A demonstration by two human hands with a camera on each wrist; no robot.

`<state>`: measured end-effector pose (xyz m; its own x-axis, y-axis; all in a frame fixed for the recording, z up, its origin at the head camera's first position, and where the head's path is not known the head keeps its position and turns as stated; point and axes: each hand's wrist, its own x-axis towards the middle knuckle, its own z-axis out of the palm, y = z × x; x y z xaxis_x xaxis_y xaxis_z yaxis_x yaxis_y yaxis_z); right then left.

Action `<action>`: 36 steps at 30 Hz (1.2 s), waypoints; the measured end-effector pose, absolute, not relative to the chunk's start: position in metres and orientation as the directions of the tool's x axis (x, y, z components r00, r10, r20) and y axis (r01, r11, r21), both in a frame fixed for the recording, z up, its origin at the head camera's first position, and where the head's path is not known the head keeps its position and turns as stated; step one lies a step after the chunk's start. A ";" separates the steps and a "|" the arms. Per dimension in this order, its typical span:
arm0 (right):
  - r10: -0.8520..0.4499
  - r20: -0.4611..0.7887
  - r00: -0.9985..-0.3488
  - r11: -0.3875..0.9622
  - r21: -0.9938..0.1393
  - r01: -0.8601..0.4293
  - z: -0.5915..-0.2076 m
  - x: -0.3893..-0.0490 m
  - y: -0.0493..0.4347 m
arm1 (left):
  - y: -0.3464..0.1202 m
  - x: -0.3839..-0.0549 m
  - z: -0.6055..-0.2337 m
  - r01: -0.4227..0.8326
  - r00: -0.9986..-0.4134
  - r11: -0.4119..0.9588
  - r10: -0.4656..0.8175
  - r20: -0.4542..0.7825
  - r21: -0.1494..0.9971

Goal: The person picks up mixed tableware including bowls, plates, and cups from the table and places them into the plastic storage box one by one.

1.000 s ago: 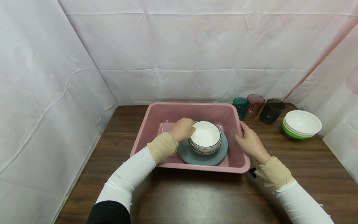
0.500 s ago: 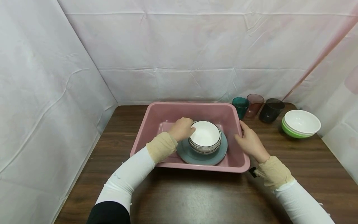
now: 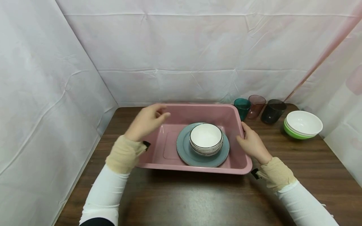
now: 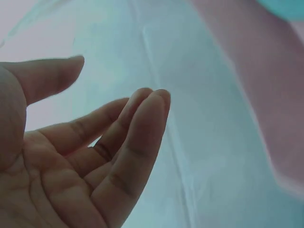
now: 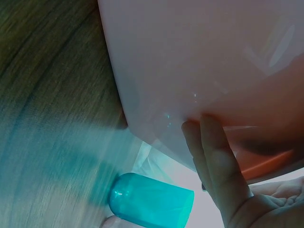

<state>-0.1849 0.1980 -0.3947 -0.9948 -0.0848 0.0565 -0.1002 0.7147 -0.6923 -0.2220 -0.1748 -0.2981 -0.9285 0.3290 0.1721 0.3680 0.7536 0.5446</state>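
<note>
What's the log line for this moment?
left hand: holds nothing | right hand: grips right wall of pink tub | inside: white bowl stack on blue-grey plate | outside: three cups

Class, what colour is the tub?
The tub is pink, seen best in the head view.

Inside the pink tub (image 3: 169, 144), free room lies left of the blue-grey plate (image 3: 183, 149); outside, 3 cups (image 3: 256, 107) block its far right corner.
</note>
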 end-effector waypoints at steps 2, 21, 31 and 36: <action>-0.085 0.051 -0.995 0.714 -0.694 -0.096 -0.394 -0.184 0.198 | -0.195 -0.217 -0.295 0.343 -0.939 0.756 0.293 0.181 0.557; -0.089 0.055 -0.995 0.706 -0.701 -0.102 -0.397 -0.187 0.201 | -0.280 -0.204 -0.355 0.112 -0.992 0.772 0.127 0.021 0.626; -0.092 0.049 -0.995 0.707 -0.700 -0.099 -0.396 -0.188 0.199 | -0.270 -0.204 -0.395 0.103 -0.985 0.764 0.169 -0.044 0.637; -0.094 0.042 -0.995 0.702 -0.706 -0.097 -0.396 -0.188 0.199 | -0.265 -0.204 -0.401 0.132 -0.985 0.734 0.173 0.005 0.666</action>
